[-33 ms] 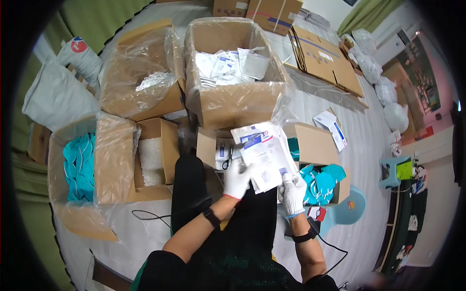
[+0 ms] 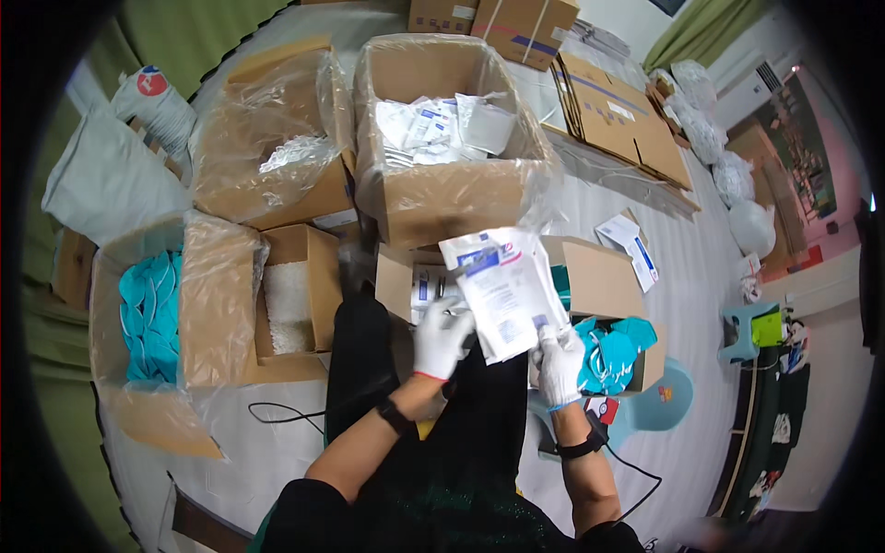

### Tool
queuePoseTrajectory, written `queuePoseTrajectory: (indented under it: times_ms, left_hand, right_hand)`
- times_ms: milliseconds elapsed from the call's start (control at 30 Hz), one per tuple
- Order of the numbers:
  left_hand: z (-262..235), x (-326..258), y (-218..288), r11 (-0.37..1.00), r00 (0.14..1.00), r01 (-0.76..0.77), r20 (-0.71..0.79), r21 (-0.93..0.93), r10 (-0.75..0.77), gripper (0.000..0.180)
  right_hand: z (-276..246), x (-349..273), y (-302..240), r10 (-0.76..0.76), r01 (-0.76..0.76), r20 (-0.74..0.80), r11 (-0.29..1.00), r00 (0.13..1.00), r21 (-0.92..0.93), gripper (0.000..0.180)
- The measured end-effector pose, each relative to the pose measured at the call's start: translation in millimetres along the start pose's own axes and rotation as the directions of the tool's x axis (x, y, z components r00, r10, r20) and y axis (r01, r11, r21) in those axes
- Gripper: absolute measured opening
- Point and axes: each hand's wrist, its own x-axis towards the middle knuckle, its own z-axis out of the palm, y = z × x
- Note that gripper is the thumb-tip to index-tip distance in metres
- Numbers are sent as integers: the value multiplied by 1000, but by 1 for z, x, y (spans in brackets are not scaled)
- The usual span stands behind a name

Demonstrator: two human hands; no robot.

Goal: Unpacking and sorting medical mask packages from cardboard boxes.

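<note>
My right hand (image 2: pixel 560 364), in a white knit glove, grips the lower right edge of a stack of white flat packets (image 2: pixel 505 293) printed in blue and red. The packets tilt upward over an open carton between my legs. My left hand (image 2: pixel 441 341), gloved in white, is apart from them on their left, with bent, slightly spread fingers and no held thing visible. Just beyond its fingertips, more printed packets (image 2: pixel 428 284) lie in the carton (image 2: pixel 395 276). Turquoise fabric pieces (image 2: pixel 613 355) fill an open box beside my right hand.
Ahead stands a plastic-lined carton (image 2: pixel 461 198) of white packets. A lined carton (image 2: pixel 267 189) holds clear plastic; another (image 2: pixel 217 295) at left holds turquoise pieces. Flattened cardboard (image 2: pixel 618 115) lies far right, a blue stool (image 2: pixel 668 396) stands near right, and a black cable (image 2: pixel 277 415) lies on the floor.
My left hand has drawn left, away from the packets. A dark, scissor-like thing seen by its fingers before is now out of sight. The packets in my right hand have shifted slightly.
</note>
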Motion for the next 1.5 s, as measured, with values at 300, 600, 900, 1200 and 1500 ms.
queuePoseTrajectory:
  times_ms: [300,600,900,1200,1500]
  left_hand:
    - [-170,59,-26,793,877,-169,-277,585,392,13]
    - [-170,80,-43,424,783,-174,-136,889,607,8]
    - [-175,79,-41,457,801,-170,-148,873,580,5]
    - [-169,80,-41,413,812,-177,-105,894,575,7]
    - [-154,85,-41,390,826,-159,-95,907,556,6]
  right_hand:
    - [117,147,-100,-145,254,254,841,956,-478,35]
    - [187,140,25,168,197,467,748,868,-634,25]
    - [194,105,184,234,225,198,-91,952,-970,39]
    - [195,125,205,337,-100,-53,122,940,-987,47]
    - [187,160,234,317,-77,-8,206,948,-975,34]
